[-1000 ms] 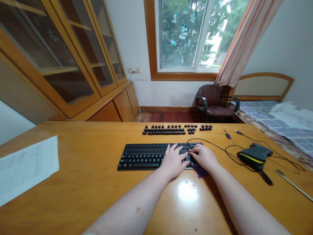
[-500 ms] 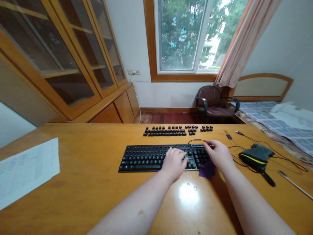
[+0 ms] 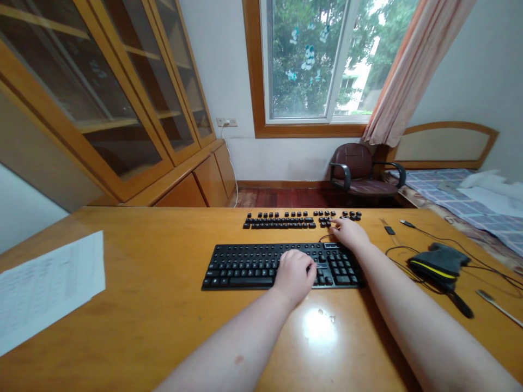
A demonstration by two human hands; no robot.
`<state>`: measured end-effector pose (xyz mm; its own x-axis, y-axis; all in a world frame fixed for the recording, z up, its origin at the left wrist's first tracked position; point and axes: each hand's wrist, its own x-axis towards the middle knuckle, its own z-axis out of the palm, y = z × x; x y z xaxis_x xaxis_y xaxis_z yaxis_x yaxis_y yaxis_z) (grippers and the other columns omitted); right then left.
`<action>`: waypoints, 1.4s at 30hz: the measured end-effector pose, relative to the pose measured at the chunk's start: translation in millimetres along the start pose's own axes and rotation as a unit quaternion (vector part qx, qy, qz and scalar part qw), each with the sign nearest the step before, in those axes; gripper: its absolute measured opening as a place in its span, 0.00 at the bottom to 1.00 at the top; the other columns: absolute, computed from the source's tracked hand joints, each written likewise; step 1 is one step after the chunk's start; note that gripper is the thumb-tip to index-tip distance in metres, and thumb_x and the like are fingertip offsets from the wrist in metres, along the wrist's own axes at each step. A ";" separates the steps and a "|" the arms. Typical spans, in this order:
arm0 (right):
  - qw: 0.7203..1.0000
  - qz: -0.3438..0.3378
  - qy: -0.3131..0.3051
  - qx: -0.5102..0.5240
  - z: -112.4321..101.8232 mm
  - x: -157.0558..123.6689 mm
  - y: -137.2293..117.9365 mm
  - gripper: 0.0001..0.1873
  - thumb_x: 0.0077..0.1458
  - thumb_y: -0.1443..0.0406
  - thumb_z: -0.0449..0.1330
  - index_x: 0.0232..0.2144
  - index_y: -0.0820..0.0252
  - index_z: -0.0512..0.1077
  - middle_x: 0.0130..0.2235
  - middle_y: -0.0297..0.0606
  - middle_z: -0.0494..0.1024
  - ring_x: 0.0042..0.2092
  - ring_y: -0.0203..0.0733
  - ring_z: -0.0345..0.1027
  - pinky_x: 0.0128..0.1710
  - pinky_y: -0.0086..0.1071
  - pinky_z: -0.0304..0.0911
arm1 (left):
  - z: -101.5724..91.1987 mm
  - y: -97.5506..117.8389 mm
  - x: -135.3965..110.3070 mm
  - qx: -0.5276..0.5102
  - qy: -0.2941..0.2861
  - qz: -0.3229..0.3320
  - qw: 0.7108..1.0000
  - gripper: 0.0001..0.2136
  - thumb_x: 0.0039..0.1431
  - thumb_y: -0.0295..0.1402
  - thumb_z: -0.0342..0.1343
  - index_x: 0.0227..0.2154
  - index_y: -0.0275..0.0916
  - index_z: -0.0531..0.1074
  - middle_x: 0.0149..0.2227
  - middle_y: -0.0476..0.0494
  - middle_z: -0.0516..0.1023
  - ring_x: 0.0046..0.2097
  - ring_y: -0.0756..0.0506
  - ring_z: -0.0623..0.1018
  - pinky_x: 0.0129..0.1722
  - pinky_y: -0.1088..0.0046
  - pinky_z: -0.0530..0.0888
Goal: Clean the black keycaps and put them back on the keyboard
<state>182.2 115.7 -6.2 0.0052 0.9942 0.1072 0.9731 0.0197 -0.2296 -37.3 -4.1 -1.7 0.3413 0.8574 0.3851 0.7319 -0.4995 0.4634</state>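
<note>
A black keyboard (image 3: 249,265) lies on the wooden desk (image 3: 155,283) in front of me. My left hand (image 3: 295,275) rests on its right half with the fingers curled over the keys. Behind it, loose black keycaps (image 3: 281,220) are laid out in rows in the shape of a keyboard. My right hand (image 3: 348,232) reaches over the keyboard's far right corner to those rows, fingertips pinched at a keycap near the right-hand clusters. I cannot make out whether it grips the cap.
A black and yellow pouch (image 3: 439,263) with tangled black cable lies at the right. A thin metal tool (image 3: 496,307) sits beyond it. A sheet of paper (image 3: 44,286) lies at the left edge. Cabinets, a chair (image 3: 359,171) and a bed stand behind.
My right hand left the keyboard's right side and moved forward to the loose keycap rows. The purple cloth seen under it is gone from sight. My left hand stayed on the keyboard.
</note>
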 end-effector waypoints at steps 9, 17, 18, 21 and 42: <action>1.000 -0.005 -0.019 0.005 1.1 8.2 -4.5 0.16 0.49 0.58 0.55 0.38 0.56 0.76 0.36 0.42 0.78 0.38 0.46 0.71 0.36 0.34 0.61 | 3.5 -1.9 -0.1 -0.008 0.016 0.010 1.000 0.08 0.55 0.32 0.50 0.25 0.39 0.72 0.30 0.45 0.75 0.38 0.46 0.70 0.43 0.66 0.65; 0.999 0.010 0.015 0.032 -19.8 -13.8 -18.0 0.13 0.49 0.59 0.56 0.35 0.55 0.76 0.38 0.41 0.78 0.39 0.46 0.71 0.36 0.33 0.62 | 3.7 -1.4 -0.3 -0.050 0.036 0.005 0.998 0.06 0.55 0.30 0.50 0.29 0.40 0.73 0.32 0.46 0.76 0.39 0.46 0.72 0.43 0.66 0.66; 0.999 0.006 0.026 0.044 -23.6 -22.3 -23.0 0.13 0.49 0.59 0.56 0.36 0.54 0.76 0.39 0.39 0.78 0.39 0.45 0.70 0.37 0.33 0.62 | 2.7 -1.1 -0.2 -0.058 0.045 -0.001 0.997 0.06 0.55 0.30 0.50 0.31 0.41 0.73 0.34 0.46 0.76 0.40 0.45 0.72 0.44 0.65 0.66; 0.981 -0.016 0.098 0.166 -30.3 -55.1 -41.4 0.14 0.47 0.60 0.58 0.38 0.55 0.75 0.38 0.37 0.78 0.35 0.42 0.71 0.38 0.34 0.64 | -0.4 -1.2 0.7 -0.081 0.075 -0.027 0.993 0.10 0.56 0.31 0.50 0.40 0.41 0.71 0.41 0.44 0.75 0.45 0.44 0.71 0.48 0.62 0.65; 0.897 -0.205 0.126 0.370 -2.4 -125.7 -66.4 0.17 0.51 0.65 0.55 0.46 0.53 0.69 0.46 0.40 0.75 0.48 0.46 0.67 0.50 0.43 0.61 | 0.8 -13.2 13.0 -0.429 -0.006 -0.152 0.890 0.12 0.47 0.30 0.57 0.36 0.35 0.72 0.33 0.44 0.75 0.30 0.52 0.72 0.31 0.76 0.69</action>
<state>117.5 -10.8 -2.1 -0.1756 0.8338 0.5234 0.4866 0.5357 -0.6901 -42.1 13.8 -3.4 0.2142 0.9679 0.1317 0.0729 -0.1503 0.9859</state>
